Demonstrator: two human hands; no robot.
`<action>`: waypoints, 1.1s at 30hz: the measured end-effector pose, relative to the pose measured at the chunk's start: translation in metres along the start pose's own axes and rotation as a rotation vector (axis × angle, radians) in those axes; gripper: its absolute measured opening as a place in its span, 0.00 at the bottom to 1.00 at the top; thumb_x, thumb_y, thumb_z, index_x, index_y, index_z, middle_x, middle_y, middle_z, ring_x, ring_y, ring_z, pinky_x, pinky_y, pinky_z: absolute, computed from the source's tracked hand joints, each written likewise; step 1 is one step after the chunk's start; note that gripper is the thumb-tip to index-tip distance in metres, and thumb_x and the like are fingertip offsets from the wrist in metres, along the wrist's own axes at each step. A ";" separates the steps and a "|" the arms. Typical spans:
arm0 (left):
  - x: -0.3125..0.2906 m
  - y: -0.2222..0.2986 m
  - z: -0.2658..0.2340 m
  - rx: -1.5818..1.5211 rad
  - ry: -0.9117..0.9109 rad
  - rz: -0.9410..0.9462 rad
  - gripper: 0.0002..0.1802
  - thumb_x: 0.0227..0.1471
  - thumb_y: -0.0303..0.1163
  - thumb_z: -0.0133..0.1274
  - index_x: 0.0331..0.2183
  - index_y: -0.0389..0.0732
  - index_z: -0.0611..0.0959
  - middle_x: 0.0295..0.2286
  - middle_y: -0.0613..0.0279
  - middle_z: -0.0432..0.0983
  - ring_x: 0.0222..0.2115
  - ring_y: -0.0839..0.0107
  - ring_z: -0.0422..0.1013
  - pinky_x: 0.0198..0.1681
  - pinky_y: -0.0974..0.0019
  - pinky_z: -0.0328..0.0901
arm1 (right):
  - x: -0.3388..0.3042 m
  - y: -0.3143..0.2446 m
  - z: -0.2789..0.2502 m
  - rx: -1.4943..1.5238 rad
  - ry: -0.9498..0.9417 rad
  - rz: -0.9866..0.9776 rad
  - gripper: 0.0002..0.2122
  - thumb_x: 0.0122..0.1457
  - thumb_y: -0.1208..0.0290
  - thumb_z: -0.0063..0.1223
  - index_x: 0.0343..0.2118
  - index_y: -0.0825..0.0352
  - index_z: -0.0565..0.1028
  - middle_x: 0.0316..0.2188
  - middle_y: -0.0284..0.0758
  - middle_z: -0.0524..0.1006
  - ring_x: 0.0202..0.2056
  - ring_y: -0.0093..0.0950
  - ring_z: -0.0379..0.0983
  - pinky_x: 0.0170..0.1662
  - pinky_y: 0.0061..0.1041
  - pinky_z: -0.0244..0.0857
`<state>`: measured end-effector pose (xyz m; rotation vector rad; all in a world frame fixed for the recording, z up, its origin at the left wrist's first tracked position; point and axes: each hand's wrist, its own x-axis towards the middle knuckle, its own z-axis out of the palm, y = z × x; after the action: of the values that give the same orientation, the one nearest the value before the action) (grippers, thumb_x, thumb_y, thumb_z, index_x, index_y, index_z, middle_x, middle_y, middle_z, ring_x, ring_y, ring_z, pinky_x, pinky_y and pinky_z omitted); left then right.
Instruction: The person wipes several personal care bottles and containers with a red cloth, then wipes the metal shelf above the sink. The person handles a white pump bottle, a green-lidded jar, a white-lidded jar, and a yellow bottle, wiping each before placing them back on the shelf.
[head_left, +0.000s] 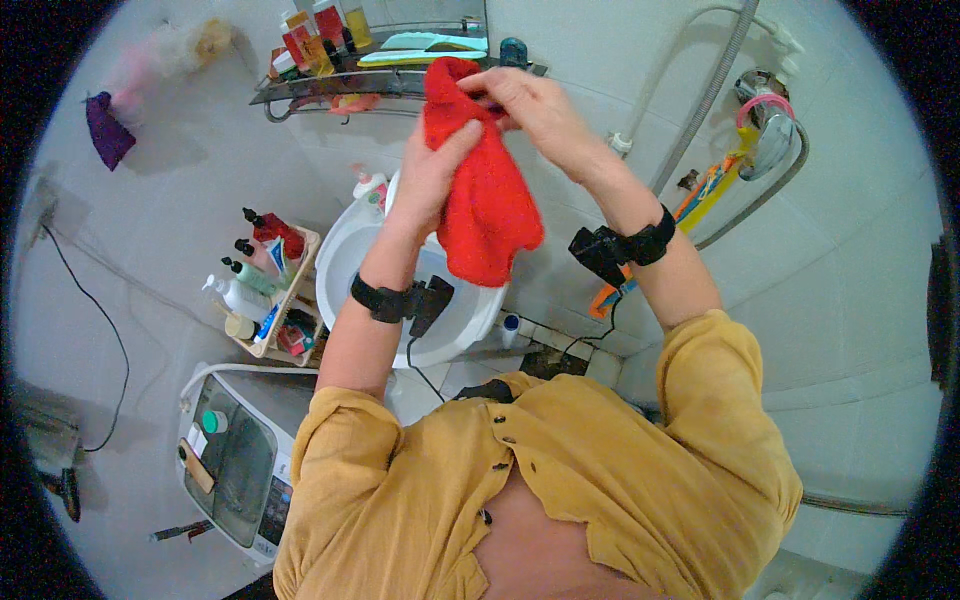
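A bright red, fuzzy cloth (487, 222) hangs in front of me over the white washbasin (335, 265). My left hand (437, 165) grips it at the left side, the thumb lying across its front and the other fingers hidden behind it. At the upper right edge my right hand (527, 108) holds the cloth, index finger reaching over its top part; the rest of those fingers are partly hidden. The lower end of the cloth hangs loose and widens toward the basin. Black straps with small dark devices circle both forearms.
Just beyond my hands, a glass shelf (385, 82) with a rail carries bottles and toothbrush-like items. To the left stand a bottle rack (300, 285) and a washing machine (300, 400). A shower head (768, 145) and hose hang at the right.
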<state>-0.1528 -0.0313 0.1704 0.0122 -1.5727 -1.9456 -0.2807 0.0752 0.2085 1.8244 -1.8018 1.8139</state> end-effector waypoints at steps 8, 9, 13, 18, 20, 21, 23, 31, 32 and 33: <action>0.061 0.064 -0.036 0.857 -0.012 0.315 0.27 0.50 0.37 0.57 0.52 0.42 0.72 0.43 0.53 0.73 0.39 0.61 0.74 0.43 0.61 0.69 | -0.013 0.037 -0.005 -0.779 0.254 -0.379 0.13 0.56 0.65 0.53 0.43 0.64 0.77 0.48 0.37 0.74 0.47 0.38 0.68 0.49 0.35 0.63; 0.074 0.066 -0.031 1.040 -0.037 0.410 0.26 0.50 0.39 0.56 0.51 0.42 0.73 0.43 0.53 0.73 0.40 0.59 0.74 0.44 0.60 0.69 | -0.018 0.041 0.000 -0.795 0.226 -0.341 0.13 0.56 0.65 0.53 0.43 0.63 0.77 0.49 0.36 0.73 0.47 0.38 0.68 0.49 0.35 0.63; 0.114 0.064 -0.003 1.487 -0.142 0.518 0.22 0.50 0.42 0.51 0.46 0.44 0.80 0.41 0.52 0.75 0.41 0.51 0.73 0.45 0.56 0.68 | -0.033 0.048 0.005 -0.802 0.157 -0.255 0.15 0.54 0.66 0.55 0.44 0.63 0.76 0.52 0.35 0.70 0.48 0.36 0.67 0.49 0.36 0.63; 0.151 0.050 0.030 1.802 -0.367 0.136 0.20 0.46 0.36 0.50 0.43 0.46 0.82 0.36 0.48 0.79 0.37 0.49 0.75 0.43 0.53 0.69 | -0.034 0.043 -0.001 -0.776 0.148 -0.230 0.15 0.52 0.64 0.56 0.43 0.63 0.76 0.52 0.35 0.71 0.47 0.36 0.66 0.48 0.37 0.63; 0.162 0.044 0.036 1.885 -0.441 0.088 0.19 0.45 0.34 0.49 0.42 0.46 0.82 0.35 0.48 0.79 0.37 0.48 0.76 0.42 0.53 0.69 | -0.034 0.043 -0.001 -0.777 0.149 -0.237 0.15 0.51 0.63 0.57 0.41 0.63 0.78 0.51 0.36 0.71 0.48 0.36 0.66 0.48 0.37 0.63; 0.168 0.041 0.037 1.909 -0.466 0.058 0.18 0.45 0.33 0.49 0.41 0.45 0.83 0.35 0.47 0.79 0.37 0.49 0.76 0.42 0.52 0.69 | -0.034 0.043 -0.002 -0.768 0.157 -0.236 0.16 0.51 0.62 0.57 0.41 0.63 0.77 0.51 0.36 0.71 0.48 0.36 0.66 0.48 0.37 0.63; 0.178 0.036 0.039 1.924 -0.546 0.006 0.17 0.44 0.32 0.49 0.39 0.44 0.83 0.34 0.47 0.80 0.36 0.48 0.76 0.42 0.52 0.69 | -0.034 0.045 -0.002 -0.749 0.165 -0.251 0.16 0.51 0.62 0.57 0.41 0.63 0.77 0.51 0.36 0.71 0.48 0.36 0.66 0.48 0.37 0.63; 0.199 0.023 0.037 1.843 -0.719 -0.115 0.16 0.41 0.29 0.50 0.36 0.43 0.84 0.31 0.49 0.81 0.32 0.52 0.77 0.39 0.53 0.69 | -0.034 0.047 -0.007 -0.732 0.161 -0.264 0.16 0.51 0.62 0.57 0.41 0.63 0.77 0.50 0.35 0.70 0.48 0.35 0.65 0.47 0.37 0.61; 0.202 0.022 0.035 1.838 -0.698 -0.139 0.16 0.41 0.29 0.50 0.36 0.43 0.84 0.31 0.49 0.81 0.32 0.53 0.77 0.39 0.53 0.69 | -0.034 0.047 -0.007 -0.746 0.162 -0.277 0.15 0.50 0.61 0.57 0.40 0.62 0.77 0.50 0.34 0.71 0.48 0.35 0.66 0.45 0.37 0.62; 0.204 0.019 0.033 1.827 -0.684 -0.153 0.17 0.41 0.29 0.50 0.36 0.43 0.84 0.31 0.50 0.81 0.32 0.53 0.77 0.38 0.53 0.69 | -0.034 0.047 -0.008 -0.747 0.165 -0.279 0.15 0.50 0.61 0.57 0.40 0.62 0.77 0.49 0.34 0.71 0.47 0.35 0.66 0.45 0.37 0.62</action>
<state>-0.3205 -0.1000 0.2720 0.2304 -3.2301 0.0920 -0.3065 0.0866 0.1570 1.4726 -1.7154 0.9610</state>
